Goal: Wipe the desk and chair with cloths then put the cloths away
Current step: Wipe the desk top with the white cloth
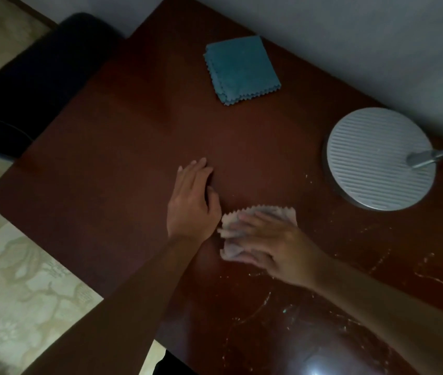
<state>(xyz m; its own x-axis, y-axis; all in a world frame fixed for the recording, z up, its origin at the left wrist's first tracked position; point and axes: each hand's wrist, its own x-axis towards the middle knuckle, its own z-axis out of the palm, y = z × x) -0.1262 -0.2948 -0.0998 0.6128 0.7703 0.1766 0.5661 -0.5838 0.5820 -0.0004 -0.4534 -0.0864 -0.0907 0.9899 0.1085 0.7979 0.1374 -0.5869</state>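
**Mid-wipe: pale cloth under your right hand**

Now your right hand (274, 244) presses the pale cloth (244, 231) flat onto the dark wooden desk (112, 169), fingers spread and straight rather than curled, which keeps the most fabric on the surface. Your left hand (192, 201) rests just beside it, palm down with fingers relaxed and holding nothing, likely bracing you. Pale streaks and crumbs (377, 261) lie on the near right of the desk, so wiping looks unfinished. 1 folded teal cloth (242, 70) waits untouched toward the wall. A round ribbed lamp base (380, 158) stands to the right; a dark chair (50, 69) sits beyond the far corner.
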